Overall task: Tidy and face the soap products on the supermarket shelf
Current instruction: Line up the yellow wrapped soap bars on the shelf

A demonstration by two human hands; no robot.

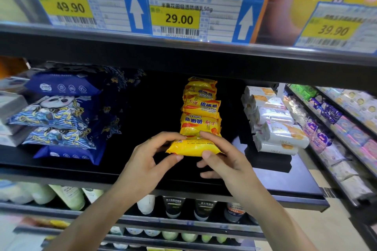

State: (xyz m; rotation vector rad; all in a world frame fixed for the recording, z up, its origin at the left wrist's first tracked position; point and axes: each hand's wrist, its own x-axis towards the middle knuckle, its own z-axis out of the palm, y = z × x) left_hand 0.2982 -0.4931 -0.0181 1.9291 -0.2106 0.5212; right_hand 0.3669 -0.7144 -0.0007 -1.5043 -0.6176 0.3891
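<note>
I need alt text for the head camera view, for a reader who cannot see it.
Two hands, left hand and right hand, hold a yellow soap packet at the front of a row of yellow sulfur soap packets on a black shelf, between blue patterned packs and white soap packs.

A supermarket aisle is shown: dark shelves (61,169) are stocked with packaged soap bars (201,106) and wipes (57,112), and barcoded price labels (175,19) are clipped along the shelf edge above.

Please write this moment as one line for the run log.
hands: left and right both grip yellow soap | place: front of soap row | shelf: blue packs left, white packs right
</note>
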